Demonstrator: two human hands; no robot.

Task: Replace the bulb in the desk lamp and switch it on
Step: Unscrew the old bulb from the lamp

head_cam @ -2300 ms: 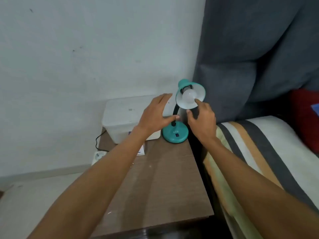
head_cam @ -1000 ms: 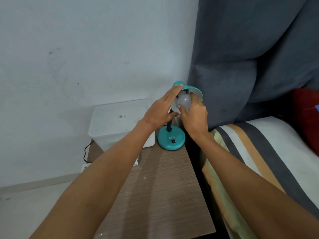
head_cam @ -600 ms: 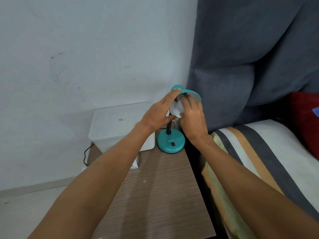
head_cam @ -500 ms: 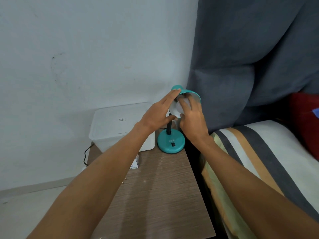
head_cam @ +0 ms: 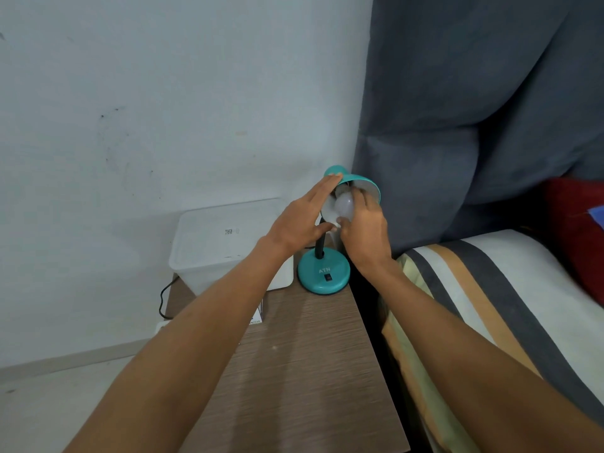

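The bulb (head_cam: 343, 206) is gripped by the fingers of the right hand (head_cam: 364, 228) inside the teal shade (head_cam: 366, 188) of the lamp (head_cam: 323, 273). The shade's rim is pinched by the left hand (head_cam: 299, 223), fingers laid flat along it and thumb beneath. Below both hands, the lamp's base is seen on the table (head_cam: 304, 371), with a box (head_cam: 222, 243) left of the left hand.

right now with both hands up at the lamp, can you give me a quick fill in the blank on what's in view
1. The right hand grips the white ____ inside the lamp shade.
2. The left hand steadies the shade from the ____ side.
3. The lamp's round base is coloured ____.
4. Left of the base sits a translucent plastic ____ with a lid.

Missing words: bulb; left; teal; box
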